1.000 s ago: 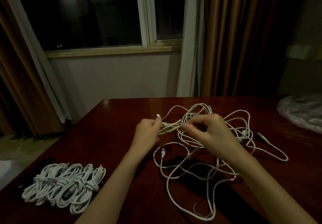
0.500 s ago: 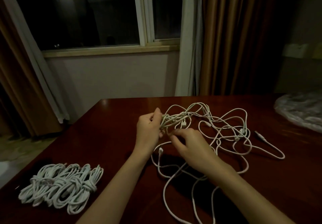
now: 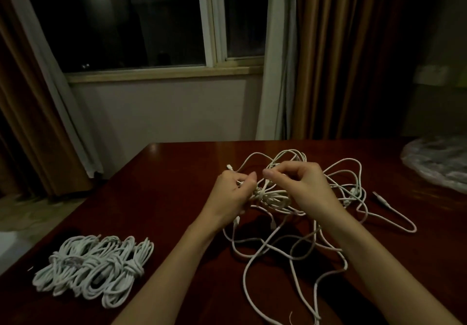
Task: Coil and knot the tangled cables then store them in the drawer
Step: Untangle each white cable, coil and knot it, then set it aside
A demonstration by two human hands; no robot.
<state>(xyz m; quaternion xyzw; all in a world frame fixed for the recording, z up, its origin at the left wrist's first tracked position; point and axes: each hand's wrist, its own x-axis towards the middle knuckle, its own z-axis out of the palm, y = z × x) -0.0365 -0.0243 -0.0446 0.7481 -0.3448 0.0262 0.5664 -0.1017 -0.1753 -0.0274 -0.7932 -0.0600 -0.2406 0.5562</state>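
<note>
A tangle of white cables (image 3: 336, 188) sprawls over the middle and right of the dark red table (image 3: 161, 198). Above it my left hand (image 3: 233, 194) grips a small coiled bundle (image 3: 271, 195) of one cable, with a metal plug tip showing at its fingers. My right hand (image 3: 300, 185) is raised just right of the left, fingers curled, pinching a strand of that cable close to the bundle. Loose ends trail toward me down the table. No drawer is in view.
A pile of several coiled and knotted white cables (image 3: 93, 266) lies at the table's front left. A crumpled clear plastic bag (image 3: 439, 165) sits at the right edge. Behind the table are a window (image 3: 141, 21) and brown curtains (image 3: 336, 54).
My right hand rose from below the bundle to beside my left hand, carrying a strand up and over. My left hand dropped slightly and the bundle looks tighter.
</note>
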